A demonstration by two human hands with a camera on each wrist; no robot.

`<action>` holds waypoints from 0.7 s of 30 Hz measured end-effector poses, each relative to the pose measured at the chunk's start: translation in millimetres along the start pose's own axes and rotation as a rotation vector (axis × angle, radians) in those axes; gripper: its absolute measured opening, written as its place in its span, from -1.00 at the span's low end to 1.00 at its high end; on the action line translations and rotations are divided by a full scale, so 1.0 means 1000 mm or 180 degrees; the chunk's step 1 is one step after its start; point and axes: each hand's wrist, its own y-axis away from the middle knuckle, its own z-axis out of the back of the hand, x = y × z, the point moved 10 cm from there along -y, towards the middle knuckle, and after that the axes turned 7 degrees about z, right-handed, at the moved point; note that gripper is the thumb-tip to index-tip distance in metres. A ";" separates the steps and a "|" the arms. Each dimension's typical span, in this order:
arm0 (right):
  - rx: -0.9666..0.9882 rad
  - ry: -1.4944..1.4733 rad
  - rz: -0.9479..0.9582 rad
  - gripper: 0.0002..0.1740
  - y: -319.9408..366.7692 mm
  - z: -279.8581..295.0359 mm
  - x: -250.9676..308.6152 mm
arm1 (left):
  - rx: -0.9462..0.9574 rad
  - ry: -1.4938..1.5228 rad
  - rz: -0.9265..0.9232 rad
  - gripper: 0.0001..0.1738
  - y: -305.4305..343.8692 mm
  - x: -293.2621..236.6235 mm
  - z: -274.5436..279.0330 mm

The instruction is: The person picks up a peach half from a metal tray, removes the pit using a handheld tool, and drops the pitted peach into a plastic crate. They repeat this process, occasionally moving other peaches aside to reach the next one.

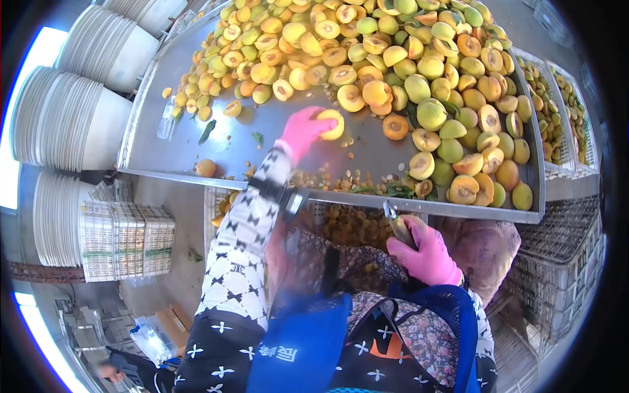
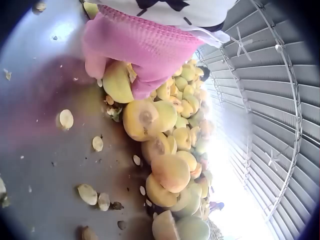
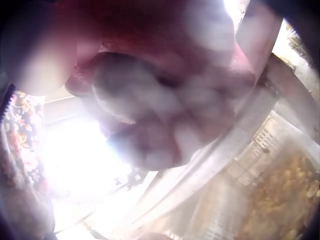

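My left hand (image 1: pixel 303 132), in a pink glove, is over the metal table (image 1: pixel 262 147) and grips a yellow peach (image 1: pixel 332 124) at its fingertips. In the left wrist view the thumb and fingers of the pink glove (image 2: pixel 142 47) curl around this peach (image 2: pixel 117 82), right beside the pile. Below the table's front edge, my gloved right hand (image 1: pixel 429 254) holds a pliers-like tool (image 1: pixel 400 226) with a shiny metal tip pointing up toward the table. The right wrist view is blurred and washed out, so the tool's shape stays hidden there.
Halved and whole peaches (image 1: pixel 431 114) heap across the table's back and right side. Loose pits and scraps (image 1: pixel 354 183) lie along its raised front edge. White crates of fruit (image 1: pixel 550 121) stand at right, stacked white tubs (image 1: pixel 72 121) at left. Cut fruit lies below (image 1: pixel 357 226).
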 end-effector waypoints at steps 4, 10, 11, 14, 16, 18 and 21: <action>-0.0183 -0.0561 0.0487 -0.49 0.000 -0.006 0.018 | 0.0189 0.1015 -0.0140 -0.49 0.083 -0.014 -0.037; -0.1103 0.0423 0.1448 -0.47 0.013 0.004 0.061 | 0.0996 0.2575 -0.0388 -0.54 0.164 -0.029 -0.125; -0.1200 0.0621 0.1463 -0.47 0.015 0.005 0.059 | 0.1055 0.2772 -0.0331 -0.54 0.170 -0.031 -0.132; -0.1208 0.0837 0.1516 -0.48 0.021 0.010 0.056 | 0.0830 0.1866 -0.0950 -0.55 0.183 -0.048 -0.132; -0.1274 0.1033 0.1644 -0.50 0.027 0.013 0.062 | 0.0118 -0.0792 -0.2249 -0.57 0.201 -0.069 -0.132; -0.1355 0.1183 0.1764 -0.52 0.032 0.014 0.072 | 0.0126 -0.0150 -0.1977 -0.62 0.204 -0.069 -0.135; -0.1253 0.1580 0.1723 -0.62 0.029 0.008 0.066 | 0.0050 -0.0165 -0.1964 -0.64 0.211 -0.078 -0.141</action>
